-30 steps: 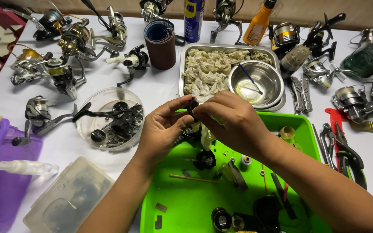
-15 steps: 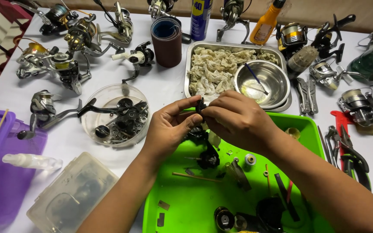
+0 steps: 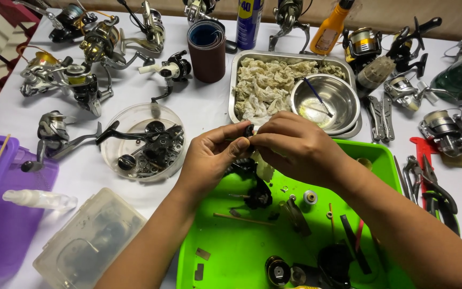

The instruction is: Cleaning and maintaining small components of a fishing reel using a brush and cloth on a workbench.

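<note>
My left hand [image 3: 209,158] and my right hand [image 3: 295,147] meet above the far edge of a green tray [image 3: 231,246]. Both pinch a small black reel part [image 3: 249,130] between thumbs and fingertips; most of it is hidden by my fingers. A bit of pale rag [image 3: 264,171] hangs under my right hand. In the tray below lie a black gear-like piece [image 3: 258,198], a thin wooden stick [image 3: 241,219], small washers and dark reel parts [image 3: 306,270].
A clear round bowl [image 3: 143,140] with black reel parts stands left of my hands. Behind are a metal tray of used rags [image 3: 268,88] and a steel bowl [image 3: 324,104]. Several fishing reels [image 3: 73,83], spray can [image 3: 248,21], pliers [image 3: 429,184], purple bin [image 3: 6,214] surround.
The view shifted slightly between the oldest frame and the later ones. My hands stay together on the small black part, with only slight finger movement.
</note>
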